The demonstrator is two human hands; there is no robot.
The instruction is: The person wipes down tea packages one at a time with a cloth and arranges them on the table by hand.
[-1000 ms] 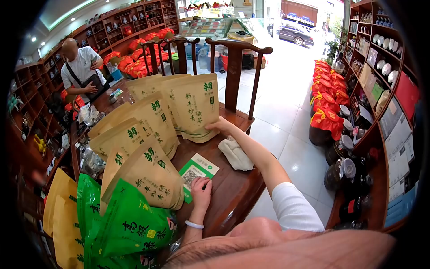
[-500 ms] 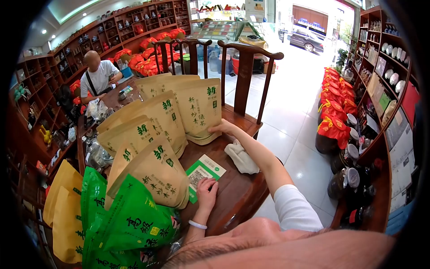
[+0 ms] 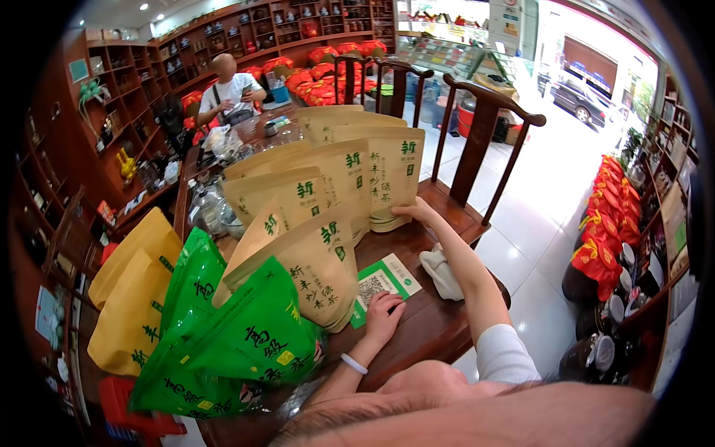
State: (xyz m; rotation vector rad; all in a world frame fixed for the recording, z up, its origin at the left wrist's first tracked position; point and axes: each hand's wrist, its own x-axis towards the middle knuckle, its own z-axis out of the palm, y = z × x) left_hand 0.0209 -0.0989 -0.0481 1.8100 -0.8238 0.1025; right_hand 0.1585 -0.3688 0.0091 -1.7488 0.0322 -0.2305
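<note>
Several tan paper tea bags with green lettering stand upright in rows on a dark wooden table [image 3: 417, 343]. My right hand [image 3: 417, 211] reaches out to the rearmost right tea bag [image 3: 395, 167], its fingers pinching the lower right corner. Nearer to me, my left hand [image 3: 384, 314], wearing a pale bracelet, rests palm down with loosely bent fingers on the edge of a green-and-white QR code card [image 3: 387, 281]. Just left of that card stands the front tan tea bag [image 3: 309, 276]. Green tea bags [image 3: 246, 328] and yellow-tan bags [image 3: 126, 313] lean at the near left.
A crumpled white cloth [image 3: 441, 273] lies near the table's right edge. Wooden chairs [image 3: 477, 141] stand beyond the bags. Glassware [image 3: 212, 208] sits behind them on the left, near a seated person [image 3: 232, 93]. Red-covered jars [image 3: 603, 223] line the floor at right.
The view has turned left, so everything appears farther right. Both hands keep about the same places on the bag and card. The seated person's hands have risen.
</note>
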